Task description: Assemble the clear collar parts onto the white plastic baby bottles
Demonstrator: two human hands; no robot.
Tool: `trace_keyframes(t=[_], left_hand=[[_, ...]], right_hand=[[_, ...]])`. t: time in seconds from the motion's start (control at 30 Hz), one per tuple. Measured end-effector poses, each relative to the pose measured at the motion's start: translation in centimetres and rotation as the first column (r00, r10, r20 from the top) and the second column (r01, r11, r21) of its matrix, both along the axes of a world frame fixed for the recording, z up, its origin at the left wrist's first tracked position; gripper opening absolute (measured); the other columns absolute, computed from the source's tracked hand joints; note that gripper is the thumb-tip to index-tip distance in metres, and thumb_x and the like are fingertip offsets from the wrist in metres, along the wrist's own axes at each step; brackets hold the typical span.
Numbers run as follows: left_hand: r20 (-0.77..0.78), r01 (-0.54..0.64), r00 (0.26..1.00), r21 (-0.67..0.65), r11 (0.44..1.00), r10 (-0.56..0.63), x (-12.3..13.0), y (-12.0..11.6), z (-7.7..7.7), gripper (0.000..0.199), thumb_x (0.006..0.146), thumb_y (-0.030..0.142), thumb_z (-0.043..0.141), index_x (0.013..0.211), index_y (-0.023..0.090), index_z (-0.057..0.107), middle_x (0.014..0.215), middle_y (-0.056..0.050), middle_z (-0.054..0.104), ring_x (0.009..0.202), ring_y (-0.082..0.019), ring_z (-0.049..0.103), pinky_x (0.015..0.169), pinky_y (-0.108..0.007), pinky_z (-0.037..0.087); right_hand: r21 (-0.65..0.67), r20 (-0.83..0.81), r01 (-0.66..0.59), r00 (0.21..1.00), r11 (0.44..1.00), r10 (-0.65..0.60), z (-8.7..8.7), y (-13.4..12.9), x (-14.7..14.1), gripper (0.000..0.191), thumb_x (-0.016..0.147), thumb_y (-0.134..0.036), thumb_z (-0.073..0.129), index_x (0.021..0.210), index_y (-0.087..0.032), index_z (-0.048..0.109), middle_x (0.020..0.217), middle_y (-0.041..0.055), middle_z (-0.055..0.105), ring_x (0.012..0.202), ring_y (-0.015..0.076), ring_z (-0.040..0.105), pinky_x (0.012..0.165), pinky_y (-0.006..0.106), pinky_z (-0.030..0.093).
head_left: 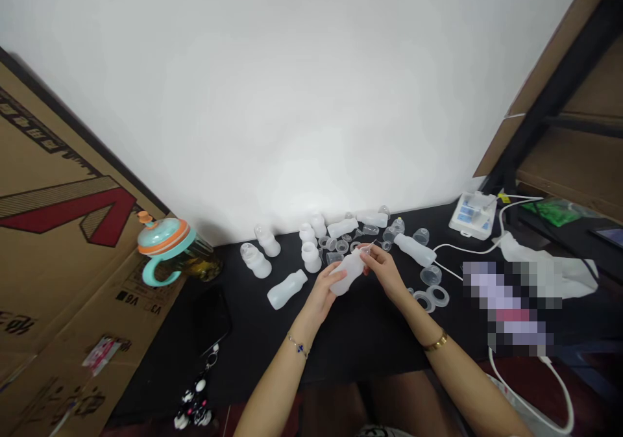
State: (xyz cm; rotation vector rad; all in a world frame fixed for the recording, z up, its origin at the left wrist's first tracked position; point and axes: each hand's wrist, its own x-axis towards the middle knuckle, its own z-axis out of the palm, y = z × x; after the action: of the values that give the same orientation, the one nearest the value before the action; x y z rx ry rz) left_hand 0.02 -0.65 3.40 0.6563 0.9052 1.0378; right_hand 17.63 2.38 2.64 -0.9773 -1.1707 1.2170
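- Bottle of frosted plastic point(348, 273), held between the hands above the black worktop point(350, 343); long axis slants from lower left to upper right
- Left hand point(318, 292): closed around the bottle's lower body, nearer its base
- Right hand point(383, 271): partly closed, fingertips point(366, 254) pinched at the bottle's upper end
- Thin clear stem point(372, 246): projects beside those fingertips; too small to identify
- Teated bottles point(256, 260) and small clear parts point(341, 247): scattered ahead of the hands
- White pump unit point(473, 215): back right, with tubing point(467, 250)
- Teal-and-orange lidded cup point(165, 245): far left
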Motion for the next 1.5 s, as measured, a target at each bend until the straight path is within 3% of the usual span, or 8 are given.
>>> trace_keyframes(t=[0.1,0.2,0.3,0.63,0.8,1.17,1.5], left_hand=[[0.014,0.016,1.0,-0.009,1.0,-0.016,0.0,0.0,0.0,0.052,0.064,0.037,0.089,0.108,0.014,0.071,0.094,-0.008,0.073,0.077,-0.018,0.065,0.065,-0.027,0.047],[0.024,0.026,0.999,-0.022,0.999,-0.026,0.0,0.1,-0.2,0.053,0.064,0.038,0.088,0.108,0.015,0.071,0.095,-0.008,0.073,0.077,-0.018,0.065,0.066,-0.027,0.048],[0.022,0.035,0.999,-0.042,0.999,-0.034,0.0,0.1,-0.5,0.053,0.064,0.038,0.088,0.108,0.015,0.071,0.095,-0.008,0.073,0.076,-0.018,0.065,0.067,-0.029,0.048],[0.031,0.028,0.999,-0.065,0.997,-0.026,-0.2,0.1,-0.8,0.052,0.066,0.041,0.087,0.108,0.016,0.07,0.092,-0.007,0.072,0.075,-0.018,0.066,0.067,-0.03,0.05],[-0.006,0.025,1.0,-0.003,1.0,-0.025,0.0,0.1,-0.6,0.049,0.066,0.041,0.086,0.104,0.014,0.071,0.088,-0.007,0.072,0.073,-0.018,0.064,0.066,-0.028,0.047],[-0.135,-0.015,0.99,0.131,0.991,0.032,0.0,-0.2,0.0,0.049,0.064,0.039,0.089,0.105,0.017,0.073,0.098,-0.006,0.075,0.088,-0.021,0.068,0.076,-0.027,0.045],[-0.246,-0.069,0.962,0.191,0.979,0.116,0.2,0.3,-0.8,0.051,0.061,0.042,0.089,0.103,0.018,0.073,0.098,-0.006,0.075,0.09,-0.023,0.066,0.079,-0.029,0.045]], right_hand=[[-0.016,-0.024,0.046,0.999,0.999,-0.046,0.4,-0.1,0.0,0.044,0.077,-0.061,0.074,0.096,-0.021,0.076,0.075,0.0012,0.064,0.055,0.0129,0.048,0.055,0.029,0.042],[-0.068,-0.084,0.071,0.994,0.995,-0.076,0.6,-0.2,0.1,0.044,0.078,-0.061,0.073,0.095,-0.02,0.077,0.065,-0.0002,0.057,0.054,0.0133,0.045,0.053,0.028,0.04],[-0.103,-0.152,0.043,0.987,0.994,-0.058,0.7,-0.2,0.2,0.041,0.076,-0.057,0.076,0.094,-0.02,0.078,0.059,-0.002,0.05,0.054,0.0134,0.043,0.052,0.028,0.039],[-0.101,-0.177,-0.023,0.984,0.995,0.005,0.5,-0.1,0.3,0.038,0.073,-0.053,0.082,0.09,-0.019,0.077,0.06,-0.0024,0.051,0.054,0.0119,0.041,0.051,0.027,0.038],[-0.098,-0.151,-0.007,0.988,0.995,-0.008,0.2,0.1,0.4,0.035,0.075,-0.051,0.081,0.09,-0.02,0.078,0.058,-0.0028,0.049,0.054,0.0125,0.04,0.052,0.028,0.037],[-0.103,-0.135,0.01,0.991,0.995,-0.024,0.2,0.1,0.3,0.034,0.075,-0.052,0.081,0.087,-0.02,0.078,0.059,-0.0026,0.05,0.054,0.0124,0.041,0.051,0.028,0.036],[-0.101,-0.116,0.005,0.993,0.995,-0.017,-0.3,0.4,0.4,0.034,0.076,-0.052,0.08,0.085,-0.02,0.076,0.06,-0.0025,0.052,0.054,0.0115,0.041,0.051,0.027,0.036]])
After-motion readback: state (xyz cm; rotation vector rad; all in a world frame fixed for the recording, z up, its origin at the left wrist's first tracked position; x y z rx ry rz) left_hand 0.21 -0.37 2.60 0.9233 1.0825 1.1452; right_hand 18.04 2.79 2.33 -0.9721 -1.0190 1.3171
